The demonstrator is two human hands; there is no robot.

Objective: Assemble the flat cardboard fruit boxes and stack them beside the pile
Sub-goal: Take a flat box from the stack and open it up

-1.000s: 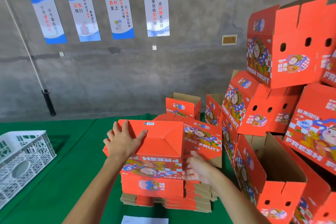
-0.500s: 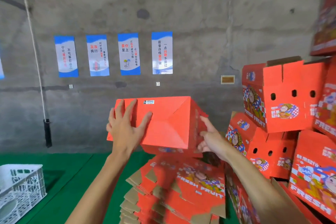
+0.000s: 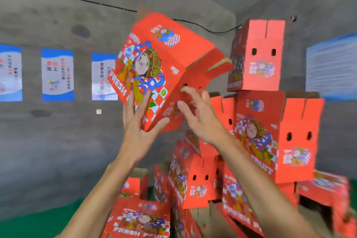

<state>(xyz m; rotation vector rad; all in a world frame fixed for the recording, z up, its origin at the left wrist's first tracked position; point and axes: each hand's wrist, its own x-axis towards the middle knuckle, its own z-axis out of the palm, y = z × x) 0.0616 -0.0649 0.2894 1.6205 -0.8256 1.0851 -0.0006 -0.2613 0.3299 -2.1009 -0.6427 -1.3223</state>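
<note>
An assembled red fruit box (image 3: 158, 63) is up in the air, tilted, with its printed face toward me and its top flaps loose at the right. My left hand (image 3: 137, 131) lies under the box's lower corner, fingers straight along the printed face and thumb beneath the edge. My right hand (image 3: 201, 120) has spread fingers at the side panel with the holes; whether it touches is unclear in the blur. The stack of assembled boxes (image 3: 270, 131) rises at the right, with a single box (image 3: 258, 58) on top. Flat boxes (image 3: 139, 220) lie piled below.
Concrete walls carry blue and white posters (image 3: 57, 74) at the left and a notice board (image 3: 332, 65) at the right. A green floor mat (image 3: 38, 224) shows at the lower left. More assembled boxes (image 3: 189, 179) lean low in the middle.
The box has risen from chest height to above my hands and turned, its printed face now toward me. Both hands have opened and lifted; the view has swung up and right.
</note>
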